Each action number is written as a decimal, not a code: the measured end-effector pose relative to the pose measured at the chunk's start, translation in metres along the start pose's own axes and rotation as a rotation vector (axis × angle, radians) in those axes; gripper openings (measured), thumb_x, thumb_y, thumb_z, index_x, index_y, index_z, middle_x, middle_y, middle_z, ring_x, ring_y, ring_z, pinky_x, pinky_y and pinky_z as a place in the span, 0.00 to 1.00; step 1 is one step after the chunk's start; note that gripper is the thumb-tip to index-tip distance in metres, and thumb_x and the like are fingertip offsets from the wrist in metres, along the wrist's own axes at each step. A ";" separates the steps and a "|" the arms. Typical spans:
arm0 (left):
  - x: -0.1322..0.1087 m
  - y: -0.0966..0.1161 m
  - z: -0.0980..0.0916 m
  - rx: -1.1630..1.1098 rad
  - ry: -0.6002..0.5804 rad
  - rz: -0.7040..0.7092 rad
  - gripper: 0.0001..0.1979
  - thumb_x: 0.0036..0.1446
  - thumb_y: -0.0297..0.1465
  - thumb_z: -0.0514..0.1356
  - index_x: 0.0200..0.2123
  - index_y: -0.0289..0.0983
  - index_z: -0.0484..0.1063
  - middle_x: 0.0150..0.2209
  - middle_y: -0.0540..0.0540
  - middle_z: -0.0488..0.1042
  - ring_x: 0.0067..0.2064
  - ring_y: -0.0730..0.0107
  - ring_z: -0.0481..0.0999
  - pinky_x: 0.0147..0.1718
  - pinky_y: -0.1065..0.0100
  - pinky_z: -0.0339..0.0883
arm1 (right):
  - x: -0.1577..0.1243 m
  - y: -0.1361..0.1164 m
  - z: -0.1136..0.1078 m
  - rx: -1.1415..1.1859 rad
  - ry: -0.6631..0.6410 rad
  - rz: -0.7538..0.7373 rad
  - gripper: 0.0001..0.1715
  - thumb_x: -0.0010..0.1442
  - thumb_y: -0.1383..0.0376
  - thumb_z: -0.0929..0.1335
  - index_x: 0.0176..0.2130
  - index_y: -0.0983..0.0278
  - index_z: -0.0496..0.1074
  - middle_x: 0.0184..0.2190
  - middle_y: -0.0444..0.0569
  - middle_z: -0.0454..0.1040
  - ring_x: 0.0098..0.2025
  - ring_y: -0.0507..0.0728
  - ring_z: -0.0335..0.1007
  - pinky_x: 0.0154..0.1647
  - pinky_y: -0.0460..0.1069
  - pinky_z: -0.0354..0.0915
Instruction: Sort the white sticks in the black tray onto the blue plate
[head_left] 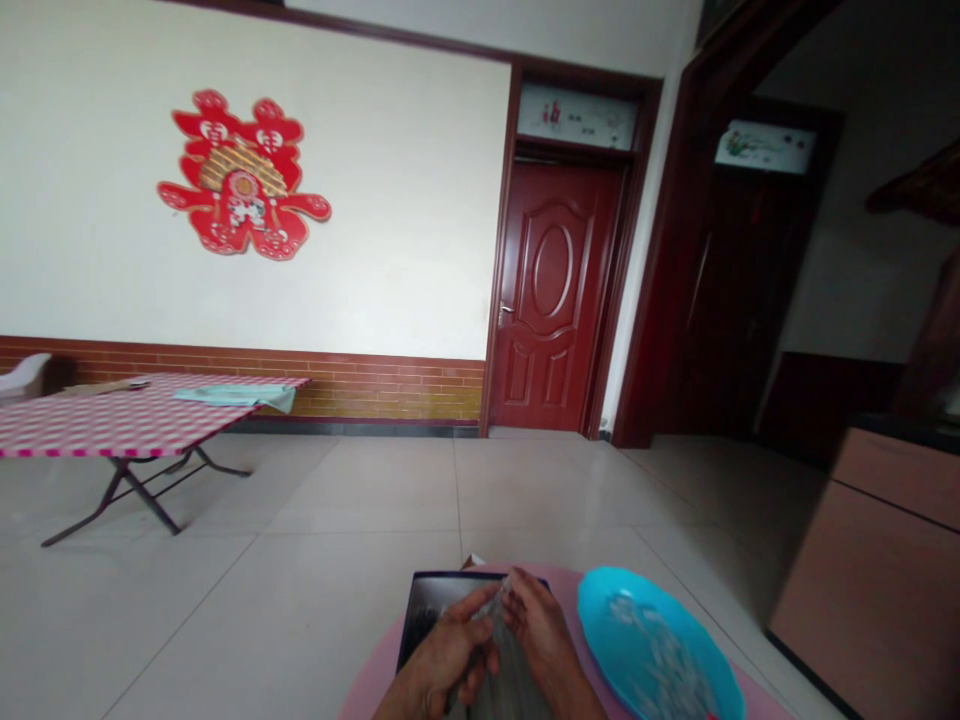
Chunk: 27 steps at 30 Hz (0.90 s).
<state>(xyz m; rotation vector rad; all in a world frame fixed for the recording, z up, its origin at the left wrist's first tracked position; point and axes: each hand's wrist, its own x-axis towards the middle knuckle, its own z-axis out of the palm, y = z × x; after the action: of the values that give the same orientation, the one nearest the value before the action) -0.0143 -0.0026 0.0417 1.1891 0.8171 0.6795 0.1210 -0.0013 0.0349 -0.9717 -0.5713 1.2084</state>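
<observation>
My left hand (450,650) is closed around the upper end of a greyish, see-through bundle (508,680) that hangs down toward the bottom edge; whether it is film or fine strands is unclear. My right hand (541,625) pinches a small clear piece (507,582) at the top of that bundle, its fingertips almost meeting the left ones. Behind both hands lies an open dark-rimmed box (431,592), partly covered by them. On the right, a bright blue plate (600,610) bears many small clear plastic-looking pieces (660,650).
A pink round table (379,665) carries the box and plate. Across the tiled floor (360,500) stands a folding table with a checked cloth (135,415) and a pale green cloth (232,395) on it. A cabinet (870,560) is at right, a red door (555,300) beyond.
</observation>
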 end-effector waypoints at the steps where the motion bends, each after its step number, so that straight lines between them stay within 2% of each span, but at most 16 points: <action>1: 0.000 -0.001 0.000 0.003 -0.001 -0.001 0.38 0.50 0.42 0.57 0.63 0.35 0.55 0.19 0.52 0.72 0.10 0.81 0.58 0.08 0.79 0.45 | 0.001 0.002 -0.001 -0.019 0.004 -0.005 0.25 0.34 0.51 0.77 0.29 0.64 0.73 0.22 0.42 0.72 0.26 0.51 0.67 0.24 0.44 0.61; 7: 0.002 -0.004 -0.002 0.005 -0.002 0.013 0.39 0.49 0.43 0.57 0.63 0.33 0.54 0.19 0.51 0.72 0.11 0.81 0.57 0.08 0.78 0.45 | 0.007 0.012 -0.008 -0.131 0.004 -0.038 0.27 0.38 0.48 0.75 0.32 0.64 0.74 0.22 0.42 0.72 0.25 0.51 0.66 0.24 0.44 0.59; 13: 0.001 -0.001 0.000 0.009 0.050 0.020 0.38 0.46 0.45 0.59 0.58 0.31 0.59 0.20 0.52 0.71 0.11 0.81 0.57 0.08 0.78 0.45 | 0.007 0.013 -0.008 -0.182 -0.074 -0.050 0.22 0.41 0.50 0.74 0.29 0.64 0.73 0.21 0.42 0.71 0.23 0.50 0.64 0.23 0.44 0.57; 18: 0.002 -0.002 0.002 0.045 0.088 0.065 0.29 0.49 0.49 0.55 0.44 0.30 0.70 0.19 0.52 0.70 0.10 0.81 0.55 0.08 0.77 0.44 | 0.006 0.009 -0.007 -0.169 -0.125 -0.029 0.21 0.39 0.52 0.75 0.27 0.65 0.73 0.18 0.40 0.69 0.21 0.48 0.61 0.21 0.43 0.54; 22: 0.009 -0.011 -0.001 0.195 0.139 0.098 0.25 0.52 0.50 0.51 0.31 0.32 0.72 0.16 0.52 0.65 0.10 0.80 0.53 0.09 0.75 0.44 | 0.004 0.005 -0.007 -0.192 -0.158 -0.016 0.23 0.40 0.53 0.75 0.34 0.64 0.76 0.19 0.40 0.69 0.22 0.49 0.62 0.23 0.43 0.56; 25: 0.012 -0.016 -0.005 0.384 0.187 0.230 0.23 0.54 0.47 0.51 0.23 0.34 0.71 0.15 0.53 0.62 0.16 0.77 0.58 0.15 0.74 0.53 | 0.002 0.003 -0.008 -0.226 -0.134 -0.008 0.25 0.40 0.54 0.75 0.38 0.64 0.77 0.20 0.41 0.71 0.23 0.50 0.64 0.24 0.44 0.58; 27: 0.010 -0.015 -0.006 0.451 0.213 0.320 0.20 0.55 0.45 0.53 0.22 0.35 0.72 0.17 0.52 0.64 0.22 0.73 0.63 0.23 0.72 0.60 | 0.002 0.002 -0.008 -0.245 -0.111 0.001 0.25 0.39 0.54 0.75 0.37 0.64 0.77 0.21 0.41 0.72 0.24 0.50 0.64 0.25 0.44 0.59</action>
<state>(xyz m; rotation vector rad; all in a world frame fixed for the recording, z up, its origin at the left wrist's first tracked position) -0.0134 0.0054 0.0241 1.6987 1.0023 0.9251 0.1269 -0.0016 0.0287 -1.1146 -0.8214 1.2175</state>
